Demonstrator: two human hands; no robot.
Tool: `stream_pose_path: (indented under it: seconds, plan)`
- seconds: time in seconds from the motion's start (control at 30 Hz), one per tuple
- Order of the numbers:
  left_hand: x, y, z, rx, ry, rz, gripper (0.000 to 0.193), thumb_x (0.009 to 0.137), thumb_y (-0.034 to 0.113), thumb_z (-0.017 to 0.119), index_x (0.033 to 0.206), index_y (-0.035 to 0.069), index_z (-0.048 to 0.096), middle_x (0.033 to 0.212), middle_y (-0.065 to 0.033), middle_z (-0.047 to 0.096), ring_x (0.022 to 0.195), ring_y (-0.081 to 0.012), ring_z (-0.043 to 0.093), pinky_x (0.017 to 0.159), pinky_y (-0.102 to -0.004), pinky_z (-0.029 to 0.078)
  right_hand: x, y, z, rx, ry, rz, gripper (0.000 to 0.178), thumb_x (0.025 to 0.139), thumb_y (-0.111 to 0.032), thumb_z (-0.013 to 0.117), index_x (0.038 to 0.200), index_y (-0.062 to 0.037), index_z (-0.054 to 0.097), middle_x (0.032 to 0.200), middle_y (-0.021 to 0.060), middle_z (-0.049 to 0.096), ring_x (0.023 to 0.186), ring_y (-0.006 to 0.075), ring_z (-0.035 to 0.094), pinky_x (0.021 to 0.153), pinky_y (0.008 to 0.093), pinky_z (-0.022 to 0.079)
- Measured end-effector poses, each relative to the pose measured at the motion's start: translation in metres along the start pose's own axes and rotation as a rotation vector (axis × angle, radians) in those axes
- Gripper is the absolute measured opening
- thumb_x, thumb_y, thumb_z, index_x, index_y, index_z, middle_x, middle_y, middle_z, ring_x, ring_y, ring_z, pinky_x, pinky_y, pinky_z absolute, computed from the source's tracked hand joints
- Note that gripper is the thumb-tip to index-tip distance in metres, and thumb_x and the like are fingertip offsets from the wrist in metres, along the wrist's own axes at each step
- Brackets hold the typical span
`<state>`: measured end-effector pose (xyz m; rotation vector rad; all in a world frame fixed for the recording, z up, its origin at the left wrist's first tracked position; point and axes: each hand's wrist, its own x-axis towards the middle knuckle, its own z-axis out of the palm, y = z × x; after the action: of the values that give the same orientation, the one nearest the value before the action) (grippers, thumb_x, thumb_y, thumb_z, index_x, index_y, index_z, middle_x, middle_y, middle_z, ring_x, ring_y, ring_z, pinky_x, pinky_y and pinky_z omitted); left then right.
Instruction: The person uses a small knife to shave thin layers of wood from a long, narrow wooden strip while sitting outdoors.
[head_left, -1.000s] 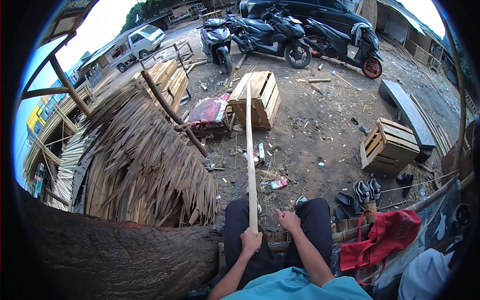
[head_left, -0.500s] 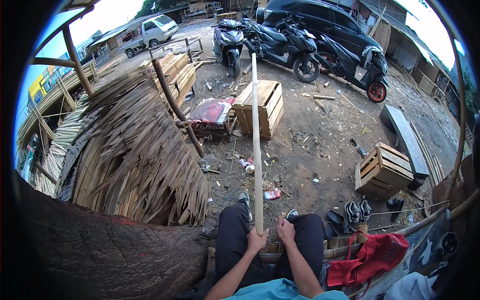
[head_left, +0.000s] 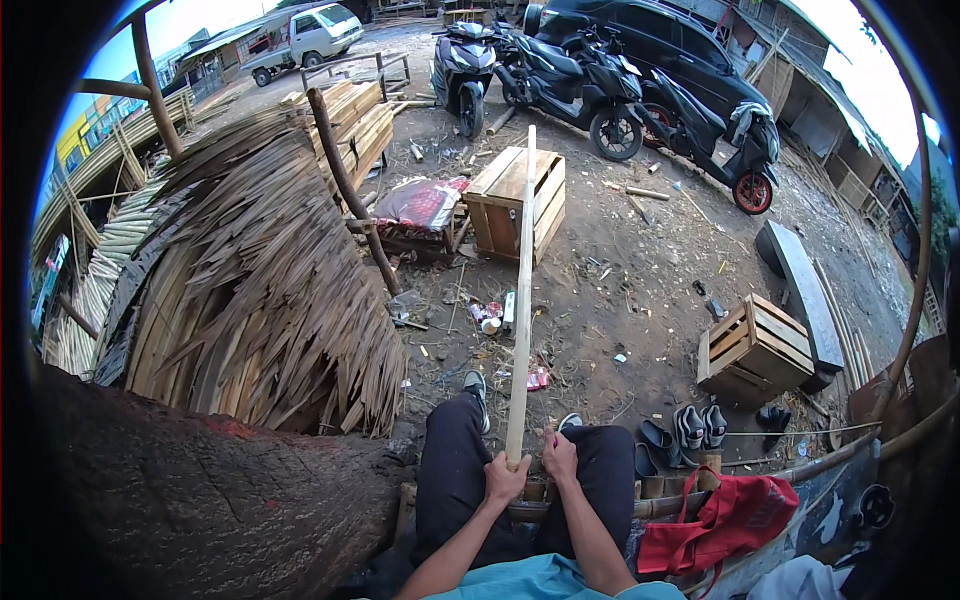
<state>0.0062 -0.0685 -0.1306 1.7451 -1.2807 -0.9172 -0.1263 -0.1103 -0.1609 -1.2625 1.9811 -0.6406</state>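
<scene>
My left hand [head_left: 506, 479] is closed around the near end of a long pale wooden or bamboo pole [head_left: 525, 290]. The pole rises away from my lap, and its far tip overlaps the wooden crate [head_left: 497, 180] in view. Just right of the pole's near end, my right hand [head_left: 560, 456] is curled shut over my thigh. Its fingers hide whatever they may hold; a small tip seems to show above them. Both forearms reach in from below, over my dark trousers [head_left: 452, 470].
A thatch-covered plank stack [head_left: 270, 280] stands left, above a thick dark trunk [head_left: 220, 490]. A second crate [head_left: 757, 350], shoes [head_left: 700, 428] and a red bag [head_left: 725, 520] lie right. Motorbikes [head_left: 560, 75] and a dark car [head_left: 640, 40] stand farther off. Litter [head_left: 488, 318] dots the ground.
The pole's far tip has swung right and dropped a little, so the pole now leans right. My left hand still grips it, and my right hand stays curled. The whole view has shifted slightly.
</scene>
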Motion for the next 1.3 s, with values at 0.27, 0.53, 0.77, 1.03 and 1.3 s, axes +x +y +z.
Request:
stream_pose_path:
  seconds: [0.27,0.53,0.77,1.03,1.3]
  plan:
    - [0.004,-0.029,0.022,0.016,-0.074,-0.051,0.04,0.075,0.034,0.069,0.07,-0.001,0.052,0.056,-0.0132,0.059,0.049,-0.0245,0.062,0.047,-0.0362,0.048,-0.003,0.005,0.009,0.121,0.027,-0.189,0.054,0.093,-0.047,0.037,0.074,0.0021,0.05,0.053,0.0162,0.044,0.05,0.0235,0.043,0.053,0.0393,0.038]
    - [0.001,-0.023,0.016,-0.146,-0.101,-0.145,0.034,0.074,0.03,0.069,0.072,-0.001,0.056,0.059,-0.0127,0.06,0.047,-0.018,0.061,0.046,-0.034,0.049,-0.028,-0.001,-0.004,0.18,-0.071,-0.243,0.047,0.094,-0.04,0.041,0.077,0.0018,0.054,0.056,0.0147,0.047,0.053,0.018,0.049,0.053,0.0365,0.039]
    - [0.003,-0.01,0.006,-0.413,-0.283,-0.377,0.016,0.08,0.017,0.059,0.077,0.003,0.053,0.056,-0.0046,0.055,0.042,-0.0132,0.054,0.035,-0.0294,0.043,-0.044,-0.015,-0.023,-0.117,-0.318,-0.362,0.04,0.089,-0.041,0.046,0.075,-0.0068,0.062,0.059,0.0172,0.056,0.06,0.0359,0.058,0.053,0.0424,0.044]
    - [0.006,-0.013,-0.003,-0.986,-0.555,-0.628,0.026,0.085,0.031,0.046,0.078,0.007,0.052,0.054,-0.002,0.048,0.036,-0.014,0.045,0.035,-0.0268,0.039,-0.026,-0.035,-0.02,-0.132,-0.352,-0.418,0.045,0.091,-0.041,0.044,0.072,-0.0052,0.063,0.055,0.0138,0.057,0.053,0.03,0.06,0.049,0.0369,0.045]
    - [0.007,-0.008,-0.01,-1.258,-0.554,-0.675,0.048,0.091,0.047,0.026,0.067,0.011,0.046,0.046,0.0004,0.034,0.031,-0.0125,0.035,0.03,-0.0264,0.031,-0.028,-0.038,-0.02,-0.283,-0.336,-0.508,0.042,0.089,-0.041,0.046,0.071,-0.007,0.063,0.058,0.0146,0.057,0.057,0.0338,0.059,0.051,0.0397,0.046]
